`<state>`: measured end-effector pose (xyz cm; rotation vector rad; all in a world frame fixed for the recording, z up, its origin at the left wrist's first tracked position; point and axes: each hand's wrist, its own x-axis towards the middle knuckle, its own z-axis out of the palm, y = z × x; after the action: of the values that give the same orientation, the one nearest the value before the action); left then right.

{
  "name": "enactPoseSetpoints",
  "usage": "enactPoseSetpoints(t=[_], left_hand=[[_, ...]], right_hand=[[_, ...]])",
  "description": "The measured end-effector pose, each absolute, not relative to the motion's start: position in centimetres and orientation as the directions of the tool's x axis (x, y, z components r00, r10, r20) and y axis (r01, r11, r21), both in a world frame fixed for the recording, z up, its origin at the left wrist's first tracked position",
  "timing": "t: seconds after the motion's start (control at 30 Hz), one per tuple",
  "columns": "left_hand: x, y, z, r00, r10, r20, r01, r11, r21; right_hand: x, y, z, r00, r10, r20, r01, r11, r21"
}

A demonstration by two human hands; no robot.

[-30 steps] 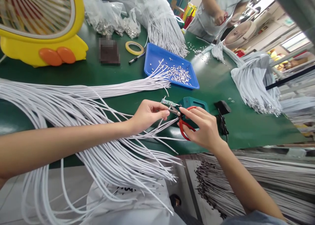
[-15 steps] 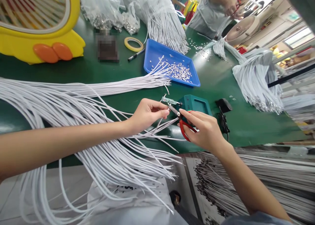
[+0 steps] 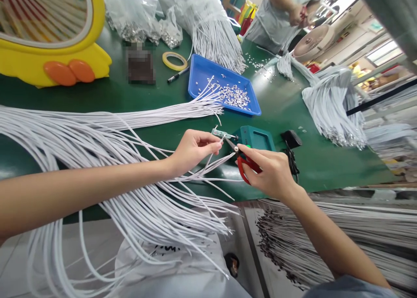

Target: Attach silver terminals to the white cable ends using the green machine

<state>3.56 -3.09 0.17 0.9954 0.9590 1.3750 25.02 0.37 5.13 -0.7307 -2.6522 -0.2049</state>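
Observation:
Between thumb and forefinger, my left hand pinches the end of a white cable. My right hand grips red-handled scissors, whose blades point left and lie close to the cable tip. Whether the blades touch the cable, I cannot tell. Just behind the tip is a small pale green metal fixture beside a teal device. Under my left forearm spreads a large bundle of white cables, some hanging over the table's near edge.
A blue tray holds small metal pieces, with more cable ends resting over it. Yellow tape, a pen and a yellow fan are on the green table. Another person's hand works at the far side.
The scissor blades have drawn slightly away from the cable tip, which now shows more plainly. My hands otherwise stay nearly in place, and the view has shifted a little.

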Motion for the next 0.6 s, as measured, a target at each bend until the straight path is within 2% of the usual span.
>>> enactPoseSetpoints(t=[0.07, 0.17, 0.27, 0.33, 0.43, 0.53, 0.6], left_hand=[[3.6, -3.3, 0.4, -0.019, 0.999, 0.031, -0.338, -0.035, 0.940], [3.7, -3.6, 0.5, 0.009, 0.998, 0.069, -0.357, -0.061, 0.932], [3.8, -3.8, 0.4, 0.064, 0.990, 0.128, -0.359, -0.096, 0.928], [3.8, -3.9, 0.3, 0.081, 0.986, 0.146, -0.356, -0.109, 0.928], [3.8, -4.0, 0.1, 0.111, 0.984, 0.138, -0.342, -0.093, 0.935], [3.8, -4.1, 0.0, 0.153, 0.981, 0.118, -0.335, -0.060, 0.940], [3.8, -4.1, 0.0, 0.166, 0.979, 0.117, -0.336, -0.055, 0.940]], right_hand=[[26.3, 0.9, 5.3, -0.669, 0.543, 0.507, 0.589, 0.804, -0.082], [29.3, 2.8, 5.3, -0.375, 0.666, 0.645, 0.727, 0.643, -0.242], [33.0, 5.6, 4.7, -0.170, 0.801, 0.574, 0.837, 0.425, -0.345], [35.0, 7.2, 3.8, -0.117, 0.872, 0.475, 0.898, 0.297, -0.324], [36.8, 8.9, 2.3, -0.040, 0.955, 0.293, 0.978, 0.097, -0.184], [37.3, 10.3, 0.9, 0.001, 0.987, 0.160, 0.997, 0.010, -0.071], [37.4, 11.3, 0.3, 0.008, 0.994, 0.106, 0.999, -0.004, -0.037]])
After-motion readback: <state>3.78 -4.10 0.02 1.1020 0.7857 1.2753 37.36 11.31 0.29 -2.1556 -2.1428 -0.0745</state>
